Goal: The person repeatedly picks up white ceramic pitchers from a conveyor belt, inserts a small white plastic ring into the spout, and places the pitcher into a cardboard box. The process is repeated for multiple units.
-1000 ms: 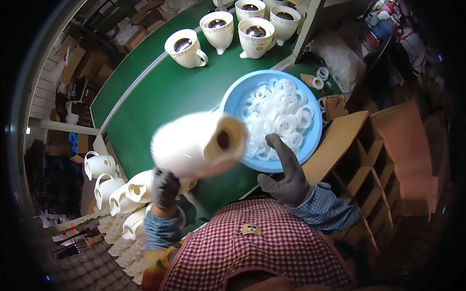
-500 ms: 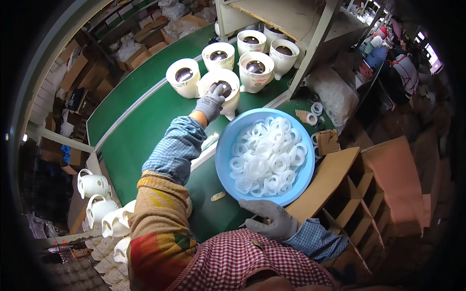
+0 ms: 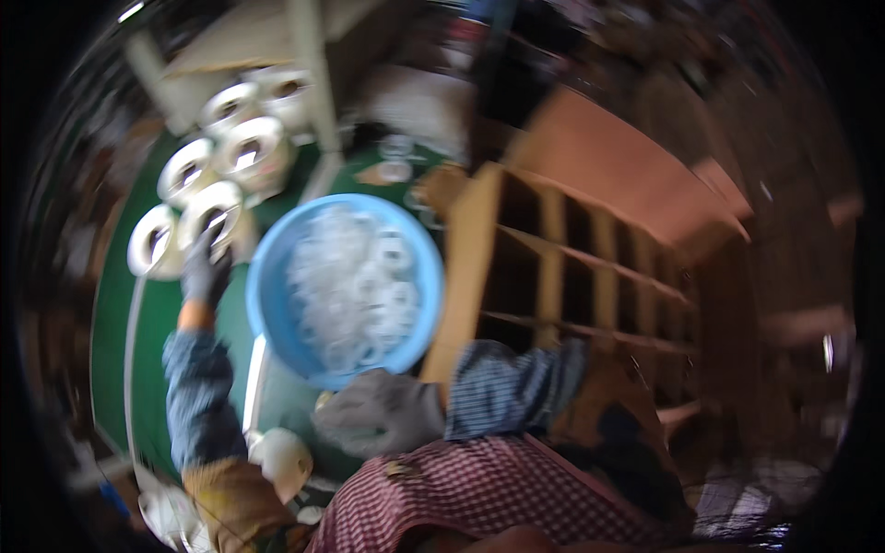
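Pot (image 3: 238,219) is apparently being placed by the left hand (image 3: 205,267), grip too blurred to tell; clean release is called for. Right hand (image 3: 383,415), half-curled, is seemingly empty.

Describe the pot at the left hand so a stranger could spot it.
Find the blue basin on the green tabletop. Beyond its left side stand several white pots. Only the wanted pot has the gray-gloved left hand at its mouth.

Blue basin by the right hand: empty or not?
Not empty: the blue basin holds many pale rings, spread across its middle; depth can't be told through the blur.
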Available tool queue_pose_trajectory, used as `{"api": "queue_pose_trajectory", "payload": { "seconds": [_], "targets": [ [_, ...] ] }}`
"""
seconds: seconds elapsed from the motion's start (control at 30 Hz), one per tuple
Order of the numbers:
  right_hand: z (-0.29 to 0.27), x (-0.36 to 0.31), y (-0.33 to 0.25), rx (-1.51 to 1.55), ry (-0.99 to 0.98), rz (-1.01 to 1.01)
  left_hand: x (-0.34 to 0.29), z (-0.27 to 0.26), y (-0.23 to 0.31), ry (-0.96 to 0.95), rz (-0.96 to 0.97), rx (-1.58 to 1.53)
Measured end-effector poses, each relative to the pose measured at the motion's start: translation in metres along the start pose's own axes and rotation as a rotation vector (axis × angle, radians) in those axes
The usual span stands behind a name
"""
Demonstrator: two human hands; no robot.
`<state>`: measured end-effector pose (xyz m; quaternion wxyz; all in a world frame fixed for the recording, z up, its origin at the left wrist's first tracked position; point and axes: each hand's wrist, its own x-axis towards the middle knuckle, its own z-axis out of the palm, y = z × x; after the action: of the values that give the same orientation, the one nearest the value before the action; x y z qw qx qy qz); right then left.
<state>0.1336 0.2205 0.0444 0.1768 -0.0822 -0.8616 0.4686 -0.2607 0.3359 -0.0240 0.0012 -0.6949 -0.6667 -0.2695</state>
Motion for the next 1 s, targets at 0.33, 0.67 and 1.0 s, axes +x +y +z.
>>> {"api": "queue_pose_trajectory", "payload": {
  "seconds": [0.33,0.67,1.0],
  "targets": [
    [-0.23,-0.266,-0.019,-0.813,0.719,1.043,-0.136,-0.02,0.192,-0.206,0.261,-0.385],
    [-0.164,-0.61,-0.047,0.055,0.995,1.706,-0.184,-0.024,0.223,-0.218,-0.035,-0.629],
    [-0.168,-0.643,-0.001,-0.429,0.85,1.817,-0.174,-0.03,0.288,-0.244,0.046,-0.625]
  ]
}}
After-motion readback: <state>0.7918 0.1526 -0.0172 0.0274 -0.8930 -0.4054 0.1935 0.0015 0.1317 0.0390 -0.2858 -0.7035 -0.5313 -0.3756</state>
